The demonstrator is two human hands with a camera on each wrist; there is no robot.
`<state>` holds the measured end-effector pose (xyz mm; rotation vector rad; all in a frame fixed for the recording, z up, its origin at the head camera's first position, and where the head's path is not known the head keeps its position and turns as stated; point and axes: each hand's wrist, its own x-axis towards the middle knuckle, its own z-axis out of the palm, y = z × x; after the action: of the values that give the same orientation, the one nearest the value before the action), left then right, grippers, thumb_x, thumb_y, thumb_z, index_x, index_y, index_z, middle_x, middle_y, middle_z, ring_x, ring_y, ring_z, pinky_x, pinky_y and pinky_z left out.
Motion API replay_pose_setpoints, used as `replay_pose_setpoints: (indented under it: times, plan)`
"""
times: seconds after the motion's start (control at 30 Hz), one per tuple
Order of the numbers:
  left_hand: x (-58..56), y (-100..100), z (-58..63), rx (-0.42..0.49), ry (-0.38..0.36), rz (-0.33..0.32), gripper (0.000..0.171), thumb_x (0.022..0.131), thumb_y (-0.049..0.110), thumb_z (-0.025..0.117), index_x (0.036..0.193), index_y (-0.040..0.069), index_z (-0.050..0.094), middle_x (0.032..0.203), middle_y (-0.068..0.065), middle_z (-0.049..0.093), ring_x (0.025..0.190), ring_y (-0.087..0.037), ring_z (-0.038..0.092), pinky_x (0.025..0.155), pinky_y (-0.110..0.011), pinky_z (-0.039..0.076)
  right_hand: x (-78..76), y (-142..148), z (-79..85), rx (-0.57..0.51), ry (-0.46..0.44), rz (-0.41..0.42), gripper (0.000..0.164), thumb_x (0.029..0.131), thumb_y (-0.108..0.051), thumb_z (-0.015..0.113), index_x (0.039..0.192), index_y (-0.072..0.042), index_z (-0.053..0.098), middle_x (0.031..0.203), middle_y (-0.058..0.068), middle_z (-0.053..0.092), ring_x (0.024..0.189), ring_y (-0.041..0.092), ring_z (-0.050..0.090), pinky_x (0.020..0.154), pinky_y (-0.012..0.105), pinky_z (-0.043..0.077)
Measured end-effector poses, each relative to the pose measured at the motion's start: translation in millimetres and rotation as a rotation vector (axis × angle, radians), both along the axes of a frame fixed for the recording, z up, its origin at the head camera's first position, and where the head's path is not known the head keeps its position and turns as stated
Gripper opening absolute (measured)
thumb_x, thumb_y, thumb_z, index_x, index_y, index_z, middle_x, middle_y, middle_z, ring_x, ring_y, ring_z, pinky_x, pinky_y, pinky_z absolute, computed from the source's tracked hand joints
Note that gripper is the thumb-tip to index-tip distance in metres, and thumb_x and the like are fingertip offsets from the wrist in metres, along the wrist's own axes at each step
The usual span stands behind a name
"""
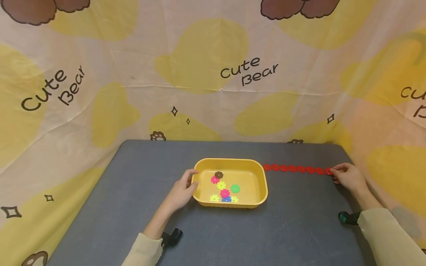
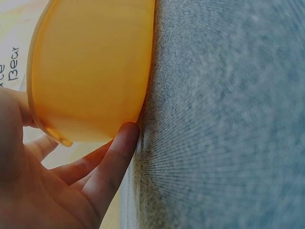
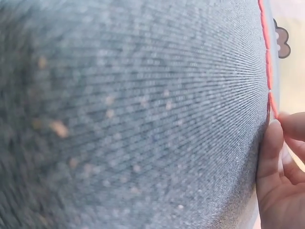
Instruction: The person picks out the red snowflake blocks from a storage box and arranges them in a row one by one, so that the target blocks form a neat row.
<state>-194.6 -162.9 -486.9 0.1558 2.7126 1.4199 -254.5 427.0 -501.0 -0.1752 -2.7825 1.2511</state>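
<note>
A yellow plastic tray (image 1: pixel 256 184) stands on the table with several small notched discs in it, among them a green disc (image 1: pixel 235 188) and a brown disc (image 1: pixel 218 175). At its left end my left hand (image 1: pixel 181 190) grips the rim; the left wrist view shows fingers curved about the tray's wall (image 2: pixel 90 71). From the tray's right side runs a straight chain of red notched discs (image 1: pixel 292 168). Thumb and fingers of my right hand (image 1: pixel 349 179) pinch the chain's right end, slightly lifted in the right wrist view, where the red chain (image 3: pixel 268 67) appears edge-on.
The grey-blue table (image 1: pixel 293 229) ends just beyond my right hand. Behind it and along both sides hangs a printed cloth (image 1: pixel 199 55) with yellow patches and "Cute Bear" lettering. Each wrist wears a black band, such as the left wristband (image 1: pixel 172 237).
</note>
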Motion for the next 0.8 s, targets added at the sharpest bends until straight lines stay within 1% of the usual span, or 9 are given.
replay_pose_setpoints:
  times: [0.13, 0.2, 0.3, 0.43, 0.53, 0.6, 0.7, 0.8]
  plan:
    - [0.3, 0, 0.3, 0.006, 0.000, -0.001, 0.038, 0.103, 0.022, 0.058, 0.141, 0.021, 0.047, 0.094, -0.009, 0.061, 0.064, -0.020, 0.053, 0.060, -0.035, 0.044, 2.1, 0, 1.1, -0.002, 0.016, -0.006, 0.036, 0.102, -0.018, 0.060, 0.111, 0.017, 0.057, 0.078, 0.001, 0.067, 0.058, 0.009, 0.064, 0.056, 0.028, 0.055]
    - [0.4, 1, 0.6, 0.007, 0.000, -0.003, 0.039, 0.103, 0.022, 0.057, 0.141, 0.021, 0.047, 0.093, -0.009, 0.061, 0.064, -0.020, 0.053, 0.059, -0.035, 0.044, 3.5, -2, 2.3, -0.038, 0.021, -0.004, 0.037, 0.103, -0.018, 0.059, 0.114, 0.017, 0.057, 0.080, -0.001, 0.066, 0.060, 0.008, 0.063, 0.057, 0.028, 0.055]
    - [0.6, 1, 1.4, 0.007, 0.002, -0.001, 0.039, 0.103, 0.023, 0.057, 0.141, 0.021, 0.047, 0.095, -0.010, 0.062, 0.064, -0.020, 0.053, 0.059, -0.035, 0.044, 5.4, -4, 4.6, -0.099, 0.031, 0.004, 0.038, 0.103, -0.019, 0.058, 0.118, 0.016, 0.056, 0.083, -0.008, 0.065, 0.065, 0.006, 0.063, 0.060, 0.028, 0.056]
    - [0.7, 1, 1.8, 0.007, 0.011, 0.003, 0.038, 0.103, 0.023, 0.057, 0.141, 0.021, 0.048, 0.102, -0.011, 0.065, 0.066, -0.020, 0.055, 0.060, -0.035, 0.045, 7.5, -7, 9.3, -0.175, 0.051, 0.034, 0.038, 0.103, -0.019, 0.060, 0.118, 0.015, 0.056, 0.083, -0.015, 0.065, 0.069, 0.005, 0.064, 0.061, 0.027, 0.057]
    - [0.5, 1, 1.5, 0.007, 0.013, 0.002, 0.039, 0.103, 0.022, 0.057, 0.141, 0.021, 0.048, 0.104, -0.011, 0.065, 0.067, -0.020, 0.056, 0.061, -0.035, 0.045, 9.2, -12, 14.4, -0.205, 0.065, 0.055, 0.038, 0.102, -0.020, 0.062, 0.118, 0.015, 0.056, 0.084, -0.017, 0.067, 0.070, 0.006, 0.066, 0.061, 0.026, 0.057]
    - [0.6, 1, 1.3, 0.008, 0.010, 0.002, 0.039, 0.103, 0.022, 0.057, 0.141, 0.020, 0.047, 0.102, -0.011, 0.065, 0.066, -0.020, 0.055, 0.060, -0.035, 0.045, 10.1, -16, 18.0, -0.206, 0.077, 0.064, 0.040, 0.102, -0.021, 0.063, 0.118, 0.014, 0.056, 0.085, -0.017, 0.068, 0.070, 0.007, 0.067, 0.061, 0.026, 0.057]
    - [0.7, 1, 1.3, 0.013, 0.006, 0.000, 0.039, 0.103, 0.022, 0.057, 0.141, 0.020, 0.047, 0.100, -0.010, 0.064, 0.065, -0.020, 0.054, 0.060, -0.035, 0.044, 11.4, -26, 23.8, -0.176, 0.099, 0.067, 0.042, 0.101, -0.024, 0.064, 0.120, 0.013, 0.057, 0.086, -0.017, 0.068, 0.070, 0.008, 0.067, 0.061, 0.027, 0.057]
    - [0.7, 1, 1.2, 0.011, 0.006, -0.002, 0.039, 0.103, 0.022, 0.057, 0.141, 0.021, 0.047, 0.100, -0.010, 0.064, 0.065, -0.020, 0.054, 0.060, -0.035, 0.044, 13.8, -37, 31.0, -0.133, 0.108, 0.081, 0.043, 0.102, -0.027, 0.064, 0.122, 0.011, 0.059, 0.088, -0.009, 0.069, 0.070, 0.011, 0.068, 0.062, 0.029, 0.058]
